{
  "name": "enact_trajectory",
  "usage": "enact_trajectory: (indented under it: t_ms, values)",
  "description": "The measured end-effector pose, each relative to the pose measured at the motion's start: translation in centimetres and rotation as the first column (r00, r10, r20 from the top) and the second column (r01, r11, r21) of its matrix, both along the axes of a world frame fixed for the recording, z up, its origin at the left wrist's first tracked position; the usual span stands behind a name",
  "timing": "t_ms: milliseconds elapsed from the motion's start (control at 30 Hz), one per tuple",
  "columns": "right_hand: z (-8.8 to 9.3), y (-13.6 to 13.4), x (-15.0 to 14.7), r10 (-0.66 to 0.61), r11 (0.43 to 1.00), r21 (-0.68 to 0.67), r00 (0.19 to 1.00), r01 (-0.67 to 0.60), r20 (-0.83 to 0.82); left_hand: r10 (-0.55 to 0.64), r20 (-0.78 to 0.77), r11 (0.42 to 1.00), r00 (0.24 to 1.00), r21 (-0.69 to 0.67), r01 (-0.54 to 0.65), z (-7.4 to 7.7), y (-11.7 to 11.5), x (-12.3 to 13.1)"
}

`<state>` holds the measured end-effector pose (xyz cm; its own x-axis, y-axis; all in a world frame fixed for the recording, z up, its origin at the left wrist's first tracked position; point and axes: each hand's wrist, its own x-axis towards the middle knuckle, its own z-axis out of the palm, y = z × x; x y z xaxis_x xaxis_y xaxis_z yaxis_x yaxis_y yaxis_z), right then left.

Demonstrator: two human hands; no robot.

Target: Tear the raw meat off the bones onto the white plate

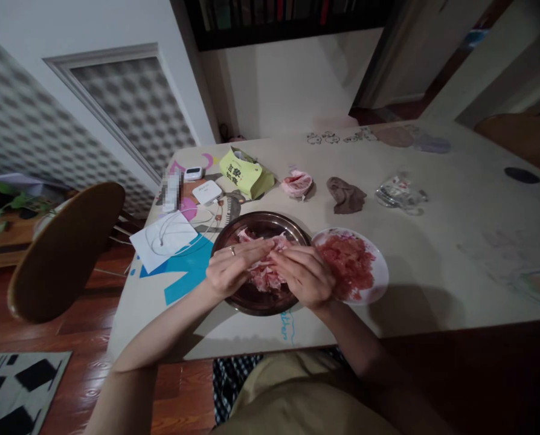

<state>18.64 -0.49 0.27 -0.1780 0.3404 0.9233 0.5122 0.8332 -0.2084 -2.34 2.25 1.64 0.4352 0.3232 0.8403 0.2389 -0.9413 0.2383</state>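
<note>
Both my hands meet over a round steel dish (227,302) that holds pieces of raw meat (267,279), pink with pale fat or skin. My left hand (236,266), with a ring on one finger, reaches in from the left, its fingers pressed together on a pale piece of the meat. From the right, my right hand (304,272) has its fingers bent and pinched on the same piece, the fingertips close to the left ones. Partly behind the right hand, a white plate (381,284) bears a heap of cut raw meat (349,263), touching or nearly touching the dish.
Behind the dish lie a yellow-green bag (245,175), a pinkish crumpled bundle (297,184), a brown cloth (346,196) and a crumpled clear plastic wrapper (400,194). White devices (208,193), cables and a white sheet (163,241) occupy the left. A wooden chair (66,254) stands beyond the table's left edge.
</note>
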Motion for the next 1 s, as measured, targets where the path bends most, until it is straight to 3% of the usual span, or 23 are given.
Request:
enact_trajectory:
  t_ms: [133,267,433,833,1000]
  values:
    - [-0.7,-0.2,0.5,-0.043,0.997,0.060,0.995,0.037,0.090,-0.037,-0.024,0.999,0.999,0.025,0.038,0.3,0.0,0.1]
    - [-0.7,-0.3,0.7,-0.061,0.989,0.143,0.991,0.043,0.123,0.030,-0.066,0.999,0.997,-0.012,-0.031,0.1,-0.3,0.5]
    - [-1.0,-0.4,0.6,-0.015,0.995,0.100,0.987,-0.001,0.162,0.063,-0.132,0.994,0.989,-0.081,-0.074,-0.4,-0.8,0.3]
    - [0.6,-1.3,-0.2,0.059,0.994,-0.084,0.994,-0.067,-0.089,0.056,-0.092,0.997,0.994,-0.049,-0.061,-0.2,-1.9,0.1]
    - [0.5,-0.9,-0.2,0.053,0.987,-0.143,0.982,-0.079,-0.181,0.036,-0.101,0.993,0.994,-0.107,-0.047,-0.4,-1.7,0.0]
